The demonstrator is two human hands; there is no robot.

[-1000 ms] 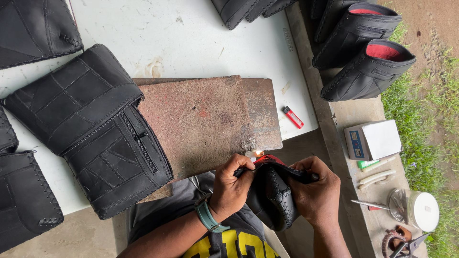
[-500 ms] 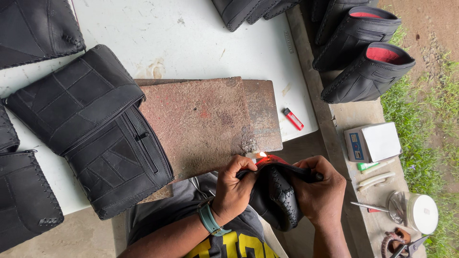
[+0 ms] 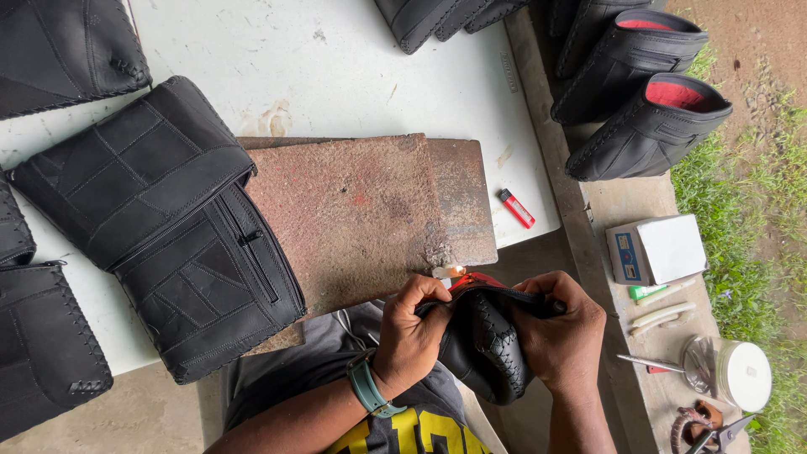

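Below the near edge of the white table, two hands hold one small black pouch with laced seams. Left hand, wearing a teal wristband, is closed on the pouch's left side, fingers curled over its top edge, where a small flame glows beside a sliver of red lining. Right hand is clamped on the pouch's right side, thumb along the zipper edge; the pouch thus lies between the two grips, above the person's lap. One rusty metal slab rests on the table just beyond the hands. One large black patchwork bag lies left of the slab, overlapping its edge; parts of three further black bags show at the left margin. One red lighter lies on the table to the right of the slab. Three black red-lined bags stand at upper right on a wooden bench, which also carries one small white box, one white round container and one pair of scissors.
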